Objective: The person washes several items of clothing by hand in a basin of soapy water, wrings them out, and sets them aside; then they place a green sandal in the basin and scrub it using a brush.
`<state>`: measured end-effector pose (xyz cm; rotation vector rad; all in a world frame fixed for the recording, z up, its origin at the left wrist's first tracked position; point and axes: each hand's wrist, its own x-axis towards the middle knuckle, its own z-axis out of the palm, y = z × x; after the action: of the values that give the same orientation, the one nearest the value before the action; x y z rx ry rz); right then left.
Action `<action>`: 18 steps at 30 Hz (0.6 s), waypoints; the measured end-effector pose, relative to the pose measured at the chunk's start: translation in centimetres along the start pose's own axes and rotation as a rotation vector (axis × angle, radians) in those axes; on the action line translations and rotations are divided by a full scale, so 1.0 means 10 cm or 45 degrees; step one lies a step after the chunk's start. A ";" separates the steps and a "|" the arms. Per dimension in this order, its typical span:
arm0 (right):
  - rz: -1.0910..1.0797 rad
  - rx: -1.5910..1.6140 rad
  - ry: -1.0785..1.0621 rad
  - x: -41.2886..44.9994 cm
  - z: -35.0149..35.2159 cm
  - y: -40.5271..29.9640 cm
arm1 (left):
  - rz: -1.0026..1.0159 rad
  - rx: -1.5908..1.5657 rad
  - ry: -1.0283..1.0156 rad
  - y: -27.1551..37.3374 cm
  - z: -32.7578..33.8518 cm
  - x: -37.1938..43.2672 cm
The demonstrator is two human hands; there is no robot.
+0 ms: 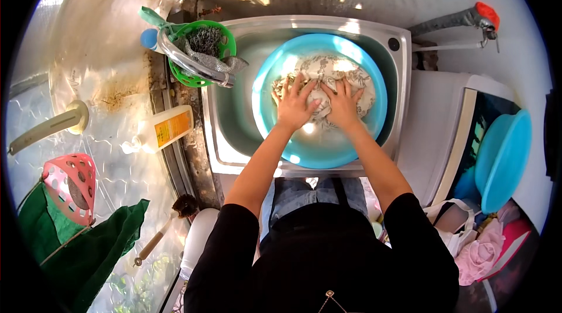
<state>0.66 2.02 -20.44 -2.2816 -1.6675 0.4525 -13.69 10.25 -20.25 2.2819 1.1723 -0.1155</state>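
Note:
A round blue plastic basin [376, 93] stands in a stainless steel sink [237, 119]. In it lies a bunched, pale cloth with a darker leafy print [327, 67], wet and partly in water. My left hand [297, 104] rests on the cloth's left part, palm down, with the fingers spread. Beside it, my right hand [342, 104] lies palm down on the cloth's right part, its fingers also apart. The two thumbs are close together over the middle of the cloth. Neither hand is plainly closed on a fold. The basin's bottom is partly hidden by the cloth.
A curved metal faucet [184, 60] crosses a green perforated basket [228, 40] holding scrubbers at the sink's left corner. A white bottle with an orange label [169, 128] stands left of the sink. To the right are a white appliance [432, 124] and another blue basin [505, 159].

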 end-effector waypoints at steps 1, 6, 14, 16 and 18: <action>0.065 0.055 -0.026 0.02 0.15 0.01 | -0.029 0.069 -0.024 -0.08 0.26 0.04; 0.044 -0.055 -0.340 0.18 0.84 0.44 | -0.071 0.141 -0.016 -0.11 0.68 0.37; 0.414 0.169 -0.905 0.67 1.30 0.75 | -0.116 -0.025 -0.560 -0.50 0.93 0.73; 0.428 0.176 -0.880 0.79 1.28 0.80 | -0.096 -0.102 -0.517 -0.61 0.99 0.72; 0.425 0.182 -0.846 0.82 1.28 0.79 | -0.083 -0.148 -0.483 -0.66 0.97 0.68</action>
<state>4.68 8.00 -35.97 -2.4542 -1.4132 1.4856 -12.96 13.10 -33.52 2.0079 1.0228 -0.4711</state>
